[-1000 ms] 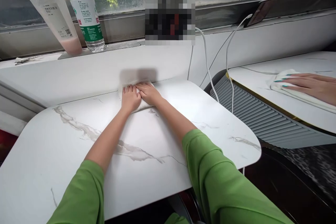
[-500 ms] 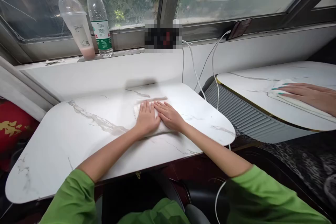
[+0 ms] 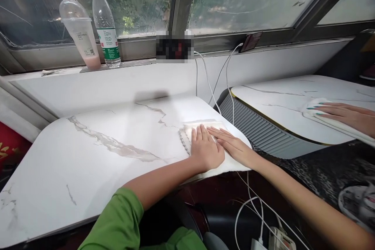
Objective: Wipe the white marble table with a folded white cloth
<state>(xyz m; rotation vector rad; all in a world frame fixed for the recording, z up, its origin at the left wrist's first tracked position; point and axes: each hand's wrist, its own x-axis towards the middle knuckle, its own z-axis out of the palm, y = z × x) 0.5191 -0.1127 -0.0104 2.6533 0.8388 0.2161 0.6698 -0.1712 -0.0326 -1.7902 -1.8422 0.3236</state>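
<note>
Both my hands press on a folded white cloth (image 3: 187, 134) at the right end of a white marble-patterned table (image 3: 88, 175). My left hand (image 3: 206, 150) lies flat on the cloth's middle, its fingers stretched out and pointing away from me. Beside it, my right hand (image 3: 233, 144) rests flat too, fingers extended and angled to the left. The two hands touch or nearly touch. Part of the cloth is hidden beneath them, and its near edge reaches the table's front edge.
A lidded plastic cup (image 3: 80, 39) and a water bottle (image 3: 107, 27) stand on the window sill. White cables (image 3: 208, 80) hang behind the table. On a second table (image 3: 278, 93) at right, another person's hand (image 3: 345, 115) presses a white cloth. A power strip (image 3: 281, 238) lies below.
My two hands and the cloth have slid right across the table, to its right end. The other person's hand stays on its cloth. The view has shifted slightly.
</note>
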